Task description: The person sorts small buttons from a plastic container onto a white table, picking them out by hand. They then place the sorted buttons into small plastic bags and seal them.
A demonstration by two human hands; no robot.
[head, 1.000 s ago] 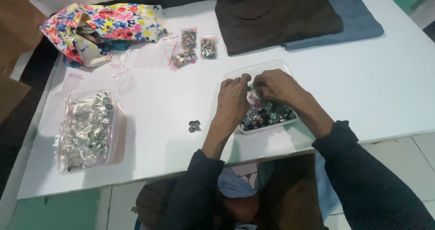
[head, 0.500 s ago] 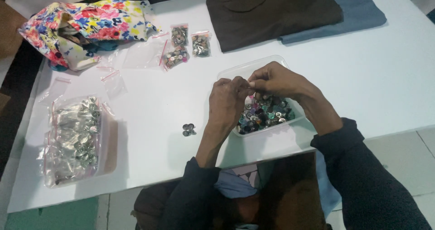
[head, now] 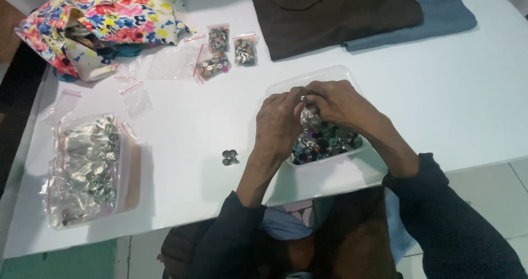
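Clear plastic tub [head: 280, 86], rectangular with rounded corners, partly filled with mixed buttons [head: 330, 142] in dark, green, purple and metallic tones; it stands near the front edge of the worktop [head: 181, 141], right of centre. Above it, left hand [head: 279, 122] and right hand [head: 336, 102] meet fingertip to fingertip, both pinching one small silvery item [head: 306, 107] between them, too small to identify for certain. Just left of the tub, a small cluster of metal buttons [head: 230, 157] lies loose. Worktop is white and smooth. At its left end, a large clear zip bag of silver pieces [head: 85, 166]; at the back, three small zip bags of buttons [head: 225, 51], several empty bags, a floral fabric pouch [head: 102, 29], and folded brown cloth [head: 333, 12] over blue cloth [head: 440, 15]. Pale floor tiles show below. Cloths are cut off at the top edge; the hands hide much of the tub's contents.
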